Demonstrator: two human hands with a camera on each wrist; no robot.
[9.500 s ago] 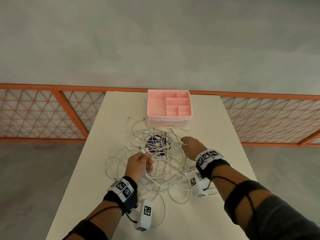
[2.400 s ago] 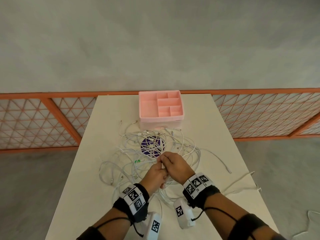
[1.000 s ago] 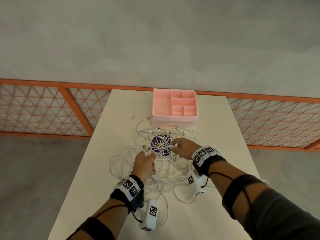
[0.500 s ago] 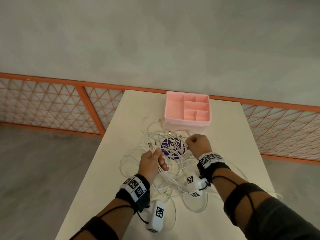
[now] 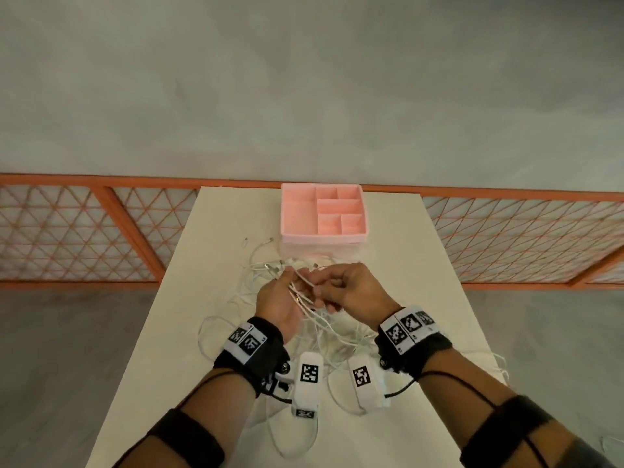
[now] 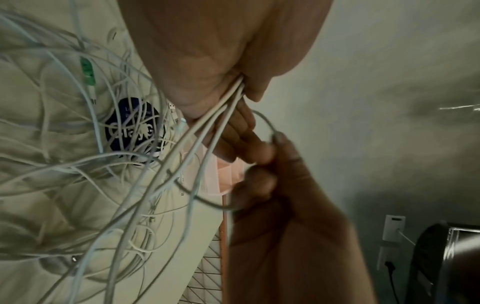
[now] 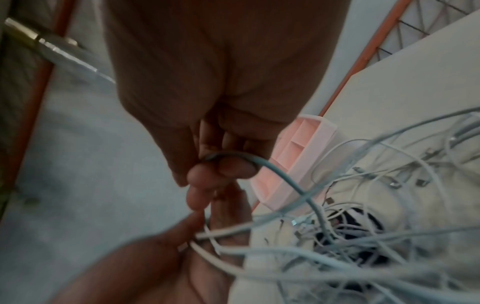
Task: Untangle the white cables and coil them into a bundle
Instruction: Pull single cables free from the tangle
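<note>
left hand [image 5: 278, 300] fingers curled gripping, right hand [image 5: 354, 290] pinching, hands touching

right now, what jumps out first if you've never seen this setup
The two hands meet over the middle of the table: the left hand grips several strands of the white cables, the right hand pinches one. Beyond them stands a pink organizer tray, its visible compartments bare.
</note>
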